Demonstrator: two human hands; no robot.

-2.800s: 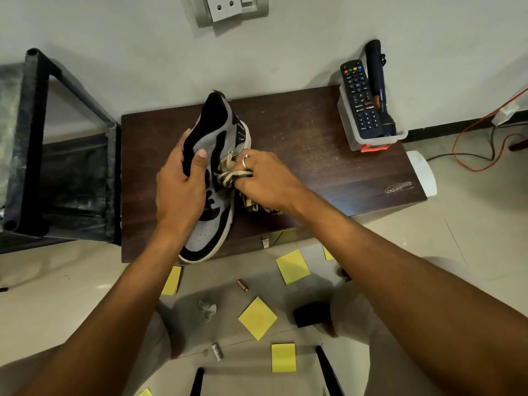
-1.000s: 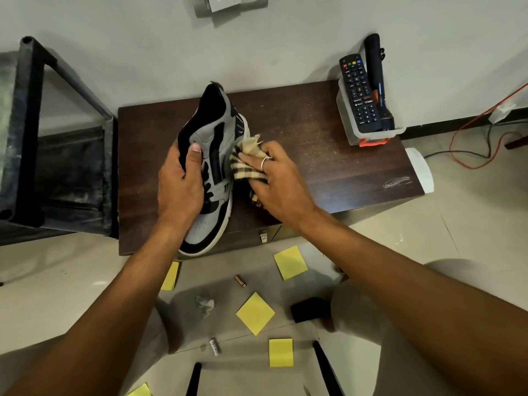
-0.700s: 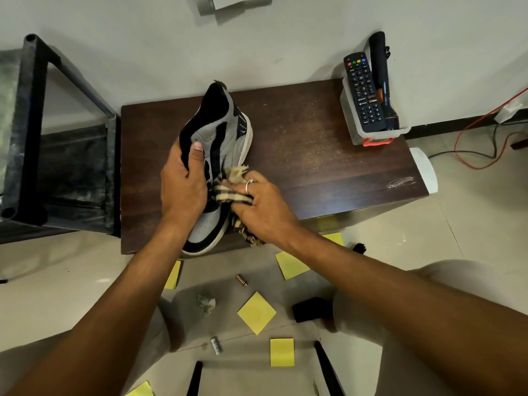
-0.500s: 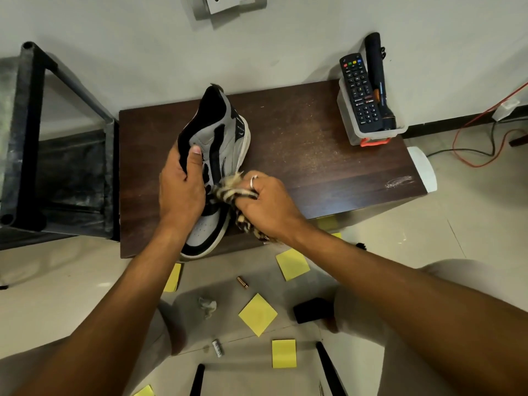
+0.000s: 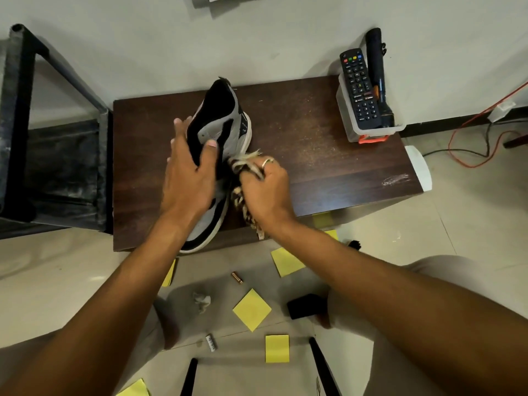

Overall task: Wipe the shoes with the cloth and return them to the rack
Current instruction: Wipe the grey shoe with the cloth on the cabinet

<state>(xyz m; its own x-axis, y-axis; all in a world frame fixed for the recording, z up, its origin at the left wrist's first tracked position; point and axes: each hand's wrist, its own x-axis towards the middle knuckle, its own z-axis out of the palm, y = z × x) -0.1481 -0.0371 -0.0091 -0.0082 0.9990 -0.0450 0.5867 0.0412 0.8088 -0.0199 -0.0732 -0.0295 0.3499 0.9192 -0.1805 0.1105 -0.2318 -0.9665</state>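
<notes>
A grey, black and white sneaker (image 5: 225,130) lies on the dark wooden table (image 5: 308,144), heel toward the wall and toe over the near edge. My left hand (image 5: 187,178) holds it across the middle, thumb on the grey upper and fingers on its left side. My right hand (image 5: 264,185) grips a bunched checked cloth (image 5: 243,170) and presses it against the shoe's right side; a tail of the cloth hangs toward the table edge. The black metal rack (image 5: 57,155) stands to the left of the table.
A clear bin (image 5: 371,130) with a remote and a black torch sits at the table's back right corner. Yellow sticky notes (image 5: 252,309), a small battery, a crumpled scrap and a black block lie on the tiled floor. Red and black cables run along the right wall.
My right hand has kept rubbing the cloth back and forth along the shoe's right side. My left hand has shifted its hold slightly up the shoe, fingers spread wider.
</notes>
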